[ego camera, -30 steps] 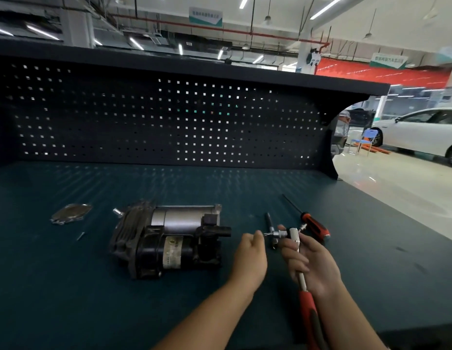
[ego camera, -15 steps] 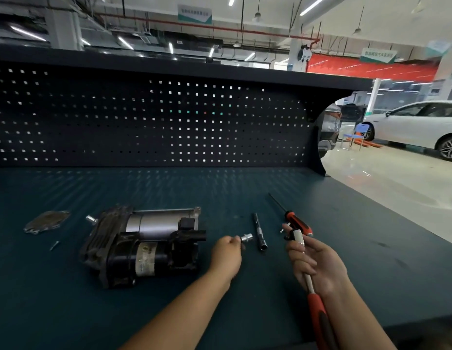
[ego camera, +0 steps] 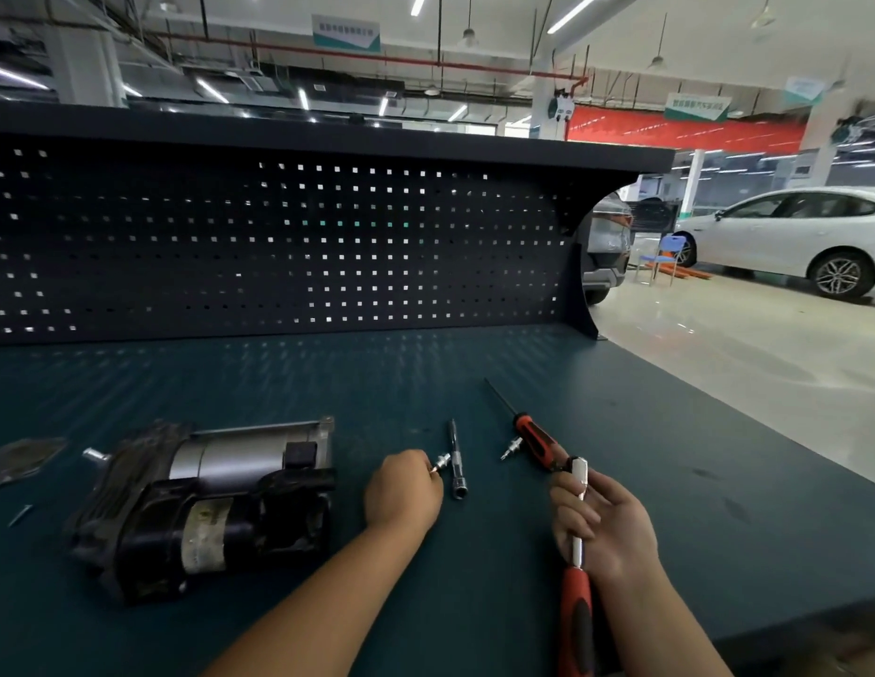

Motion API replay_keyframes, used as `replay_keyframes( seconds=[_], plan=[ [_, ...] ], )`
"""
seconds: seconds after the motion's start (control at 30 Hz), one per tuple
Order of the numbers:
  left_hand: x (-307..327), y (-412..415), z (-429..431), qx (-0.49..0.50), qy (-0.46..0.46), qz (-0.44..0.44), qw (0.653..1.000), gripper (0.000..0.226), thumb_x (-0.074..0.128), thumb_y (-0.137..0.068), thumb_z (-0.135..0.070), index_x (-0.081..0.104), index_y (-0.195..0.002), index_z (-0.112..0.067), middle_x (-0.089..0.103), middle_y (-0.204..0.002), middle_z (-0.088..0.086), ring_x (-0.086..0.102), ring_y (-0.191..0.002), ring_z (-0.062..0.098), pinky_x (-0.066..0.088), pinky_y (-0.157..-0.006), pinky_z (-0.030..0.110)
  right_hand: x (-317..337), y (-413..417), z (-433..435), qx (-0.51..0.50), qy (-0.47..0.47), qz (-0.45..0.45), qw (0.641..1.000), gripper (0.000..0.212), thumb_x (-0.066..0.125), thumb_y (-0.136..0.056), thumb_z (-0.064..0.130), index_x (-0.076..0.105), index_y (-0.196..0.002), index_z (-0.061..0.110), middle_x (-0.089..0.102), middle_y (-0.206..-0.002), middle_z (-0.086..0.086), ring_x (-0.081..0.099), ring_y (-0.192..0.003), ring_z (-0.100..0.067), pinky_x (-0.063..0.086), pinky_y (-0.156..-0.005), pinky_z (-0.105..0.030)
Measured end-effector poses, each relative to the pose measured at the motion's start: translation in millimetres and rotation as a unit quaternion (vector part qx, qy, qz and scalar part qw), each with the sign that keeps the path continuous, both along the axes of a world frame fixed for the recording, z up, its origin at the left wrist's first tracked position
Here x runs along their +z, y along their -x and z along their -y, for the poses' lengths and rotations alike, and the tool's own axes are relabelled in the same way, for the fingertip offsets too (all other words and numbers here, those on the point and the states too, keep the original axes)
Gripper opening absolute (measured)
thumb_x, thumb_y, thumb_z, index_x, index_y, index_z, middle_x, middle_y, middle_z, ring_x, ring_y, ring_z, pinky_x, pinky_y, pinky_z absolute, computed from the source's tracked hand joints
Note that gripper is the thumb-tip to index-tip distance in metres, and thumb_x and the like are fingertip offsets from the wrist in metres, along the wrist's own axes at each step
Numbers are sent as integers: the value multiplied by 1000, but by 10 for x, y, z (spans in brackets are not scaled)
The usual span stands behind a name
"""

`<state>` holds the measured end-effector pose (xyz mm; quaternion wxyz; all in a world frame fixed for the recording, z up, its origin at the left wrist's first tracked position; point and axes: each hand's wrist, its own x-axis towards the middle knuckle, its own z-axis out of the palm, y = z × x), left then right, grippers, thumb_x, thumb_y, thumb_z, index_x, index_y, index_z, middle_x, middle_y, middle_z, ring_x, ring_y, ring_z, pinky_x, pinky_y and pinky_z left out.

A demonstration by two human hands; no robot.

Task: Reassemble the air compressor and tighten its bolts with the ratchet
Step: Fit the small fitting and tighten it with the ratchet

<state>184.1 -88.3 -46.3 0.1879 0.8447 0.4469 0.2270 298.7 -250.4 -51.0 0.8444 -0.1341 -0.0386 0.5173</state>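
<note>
Head view: on the tabletop (ego camera: 718,505), we saw the left hand (ego camera: 403,491) pinching a small socket (ego camera: 442,462) just beside a loose extension bar (ego camera: 457,461), while the right hand (ego camera: 606,525) gripped the ratchet (ego camera: 575,608) by its steel shaft. The air compressor (ego camera: 201,505) lay on its side to the left, apart from both hands, and a red-handled screwdriver (ego camera: 533,437) lay just beyond the ratchet's head.

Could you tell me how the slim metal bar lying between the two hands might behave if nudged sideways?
The metal bar looks round and lies on the flat benchtop, so it would probably roll. Its near end seems wider, so it may curve as it rolls. Being metal, it is likely stiff.
</note>
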Motion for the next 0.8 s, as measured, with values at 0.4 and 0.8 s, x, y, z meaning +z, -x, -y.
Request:
replay_keyframes(
  seconds=[0.4,0.8],
  plan=[
    [126,-1054,220,-96,-46,-138,985,31,55,-93,-38,63,-111,-14,64,-117,9,60,-109,27,45,-77,32,-23,22,-39,-27,-38,-22,999,23,50,-75,10,56,-97,7,40,-59,2,16,-42,-4,19,-31,-17],
    [105,-534,305,-219,-21,321,921,21,75,-77,-12,75,-97,-16,70,-83,-11,59,-75,-9,40,-68,4,15,-15,-32,-9,-40,-12,999,40,37,-86,22,69,-103,7,37,-59,4,22,-48,-3,19,-31,-17]
  ],
)
